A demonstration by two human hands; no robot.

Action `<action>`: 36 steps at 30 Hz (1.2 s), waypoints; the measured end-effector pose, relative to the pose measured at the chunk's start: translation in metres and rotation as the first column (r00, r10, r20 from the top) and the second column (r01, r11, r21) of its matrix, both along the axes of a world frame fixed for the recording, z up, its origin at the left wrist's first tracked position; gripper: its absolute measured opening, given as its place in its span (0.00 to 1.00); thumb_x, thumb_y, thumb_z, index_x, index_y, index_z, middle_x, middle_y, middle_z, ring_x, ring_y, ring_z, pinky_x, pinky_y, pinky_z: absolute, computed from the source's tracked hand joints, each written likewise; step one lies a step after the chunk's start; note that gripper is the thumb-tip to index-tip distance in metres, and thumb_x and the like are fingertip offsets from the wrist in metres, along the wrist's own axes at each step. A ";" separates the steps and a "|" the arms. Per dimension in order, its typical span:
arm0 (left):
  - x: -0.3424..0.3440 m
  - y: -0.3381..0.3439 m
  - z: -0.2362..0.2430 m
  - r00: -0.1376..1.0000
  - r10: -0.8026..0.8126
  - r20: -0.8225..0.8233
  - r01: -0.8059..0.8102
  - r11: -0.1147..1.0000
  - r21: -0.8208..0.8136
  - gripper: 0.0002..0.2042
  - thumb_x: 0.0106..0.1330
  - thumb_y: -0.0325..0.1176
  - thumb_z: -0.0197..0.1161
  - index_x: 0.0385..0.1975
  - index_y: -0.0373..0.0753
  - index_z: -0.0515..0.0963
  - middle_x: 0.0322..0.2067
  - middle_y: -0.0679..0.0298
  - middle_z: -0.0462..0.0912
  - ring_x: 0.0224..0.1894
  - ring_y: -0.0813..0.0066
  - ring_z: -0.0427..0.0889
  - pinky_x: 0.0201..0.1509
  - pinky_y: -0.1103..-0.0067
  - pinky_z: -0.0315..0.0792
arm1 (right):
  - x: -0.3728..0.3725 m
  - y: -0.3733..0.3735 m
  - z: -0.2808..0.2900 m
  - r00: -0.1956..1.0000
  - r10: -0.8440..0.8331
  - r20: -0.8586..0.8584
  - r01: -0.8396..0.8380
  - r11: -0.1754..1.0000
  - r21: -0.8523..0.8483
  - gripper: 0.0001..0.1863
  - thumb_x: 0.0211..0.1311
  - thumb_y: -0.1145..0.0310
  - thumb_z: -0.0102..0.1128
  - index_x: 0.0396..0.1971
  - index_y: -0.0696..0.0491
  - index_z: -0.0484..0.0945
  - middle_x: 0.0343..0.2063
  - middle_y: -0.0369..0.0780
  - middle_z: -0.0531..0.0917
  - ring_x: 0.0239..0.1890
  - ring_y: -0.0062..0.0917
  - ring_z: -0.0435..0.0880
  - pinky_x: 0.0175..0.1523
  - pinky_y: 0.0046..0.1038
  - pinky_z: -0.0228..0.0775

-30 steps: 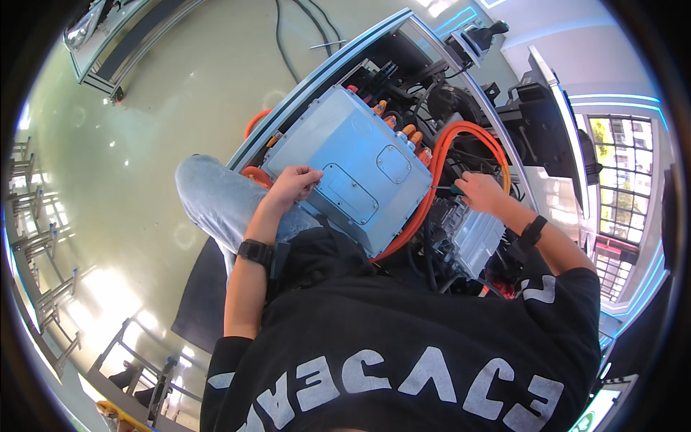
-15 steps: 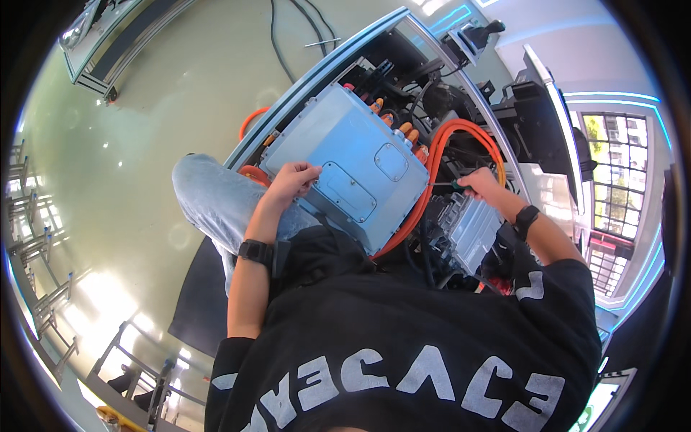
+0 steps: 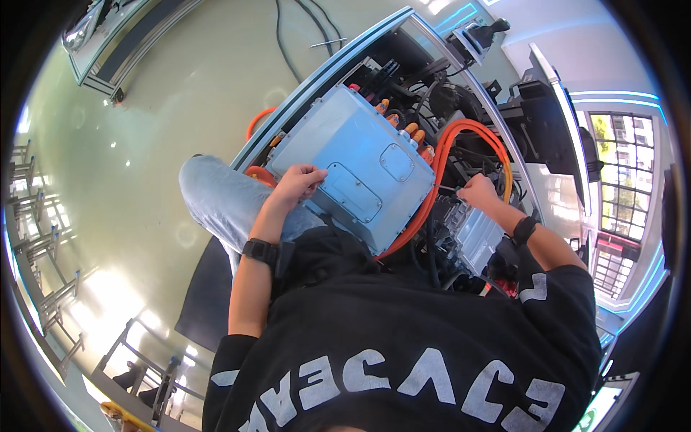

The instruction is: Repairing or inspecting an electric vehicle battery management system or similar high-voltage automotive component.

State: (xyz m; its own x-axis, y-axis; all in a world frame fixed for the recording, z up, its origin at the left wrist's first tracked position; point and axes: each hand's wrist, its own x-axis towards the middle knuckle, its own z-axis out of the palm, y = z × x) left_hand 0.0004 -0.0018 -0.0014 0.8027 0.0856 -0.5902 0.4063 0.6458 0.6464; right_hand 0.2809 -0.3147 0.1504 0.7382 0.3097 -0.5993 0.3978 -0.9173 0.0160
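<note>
- From my station, I see the housing point(image 3: 353, 129) between the fingers of the left hand point(image 3: 297, 186) and of the right hand point(image 3: 479, 191).
- One cover plate point(image 3: 351, 193) on it lies just right of the left fingers.
- A cable loop point(image 3: 441, 150) passes left, ahead and right of the right fingers.
- A tool shaft point(image 3: 446, 188) points left from the right fingers.

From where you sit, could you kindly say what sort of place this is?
Probably an electric-vehicle workshop or training room, judging by the grey metal housing, thick orange cables and what looks like a gear lever.
</note>
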 end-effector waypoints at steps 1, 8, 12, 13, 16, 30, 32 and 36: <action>0.002 0.000 0.002 1.000 -0.003 0.002 0.003 1.000 -0.001 0.11 0.62 0.37 0.63 0.24 0.37 0.73 0.17 0.73 0.67 0.15 0.89 0.59 0.18 0.87 0.49 | 0.007 0.001 -0.003 0.955 -0.276 -0.104 0.281 0.959 0.028 0.15 0.46 0.66 0.65 0.27 0.65 0.78 0.22 0.46 0.82 0.17 0.31 0.81 0.22 0.30 0.71; 0.002 0.001 -0.001 0.999 -0.015 0.050 0.016 1.000 -0.019 0.10 0.63 0.36 0.62 0.25 0.37 0.73 0.17 0.73 0.67 0.14 0.89 0.59 0.17 0.88 0.49 | 0.016 -0.005 0.010 0.961 -0.170 -0.217 0.169 0.985 -0.025 0.14 0.49 0.67 0.65 0.33 0.62 0.78 0.28 0.47 0.83 0.20 0.27 0.82 0.21 0.28 0.70; -0.002 -0.001 0.000 1.000 0.008 0.031 -0.007 1.000 -0.015 0.10 0.63 0.36 0.62 0.25 0.37 0.73 0.16 0.74 0.67 0.15 0.89 0.60 0.18 0.88 0.50 | 0.003 -0.018 0.013 0.620 0.775 0.124 -0.784 0.619 0.052 0.12 0.46 0.68 0.63 0.32 0.56 0.78 0.26 0.44 0.78 0.30 0.37 0.81 0.37 0.35 0.75; -0.003 -0.001 0.000 1.000 0.009 0.027 -0.009 1.000 -0.017 0.10 0.63 0.36 0.62 0.25 0.37 0.73 0.16 0.74 0.67 0.15 0.89 0.60 0.18 0.88 0.50 | 0.002 -0.021 0.010 0.619 0.776 0.121 -0.785 0.618 0.054 0.12 0.46 0.68 0.63 0.32 0.56 0.78 0.26 0.44 0.78 0.30 0.37 0.81 0.37 0.35 0.75; -0.004 -0.002 0.000 1.000 0.015 0.020 -0.015 1.000 -0.019 0.10 0.63 0.36 0.62 0.26 0.37 0.74 0.16 0.74 0.67 0.15 0.89 0.60 0.18 0.88 0.50 | 0.000 -0.027 0.002 0.535 0.839 0.099 -0.843 0.539 -0.012 0.13 0.44 0.68 0.63 0.33 0.54 0.77 0.25 0.42 0.75 0.32 0.37 0.81 0.37 0.36 0.74; 0.001 0.000 -0.004 1.000 -0.014 -0.011 0.014 1.000 0.002 0.11 0.62 0.37 0.63 0.25 0.37 0.74 0.18 0.73 0.69 0.15 0.89 0.60 0.17 0.88 0.50 | 0.021 -0.009 0.000 0.791 -0.496 -0.359 0.566 0.816 0.119 0.13 0.44 0.71 0.64 0.30 0.62 0.80 0.21 0.45 0.81 0.16 0.27 0.77 0.19 0.27 0.66; 0.000 0.002 -0.002 1.000 -0.003 0.007 0.003 1.000 -0.005 0.11 0.62 0.37 0.63 0.25 0.37 0.74 0.18 0.73 0.69 0.15 0.89 0.60 0.17 0.88 0.50 | 0.016 -0.022 -0.001 0.946 0.317 0.063 -0.323 0.927 0.191 0.15 0.43 0.69 0.64 0.33 0.59 0.80 0.26 0.47 0.82 0.26 0.34 0.81 0.30 0.32 0.72; 0.000 -0.001 0.004 1.000 0.024 0.001 -0.024 1.000 -0.021 0.11 0.63 0.36 0.63 0.25 0.37 0.74 0.18 0.73 0.69 0.15 0.89 0.60 0.17 0.88 0.50 | -0.002 -0.026 0.009 0.637 0.759 0.133 -0.770 0.634 0.067 0.16 0.46 0.68 0.61 0.38 0.54 0.77 0.27 0.43 0.75 0.33 0.38 0.79 0.38 0.36 0.73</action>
State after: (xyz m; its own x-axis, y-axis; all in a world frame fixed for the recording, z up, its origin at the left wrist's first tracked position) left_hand 0.0001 -0.0027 0.0029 0.8014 0.0921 -0.5910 0.3900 0.6687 0.6331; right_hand 0.2793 -0.3408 0.1590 0.2519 0.8437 -0.4741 0.9593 -0.2822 0.0075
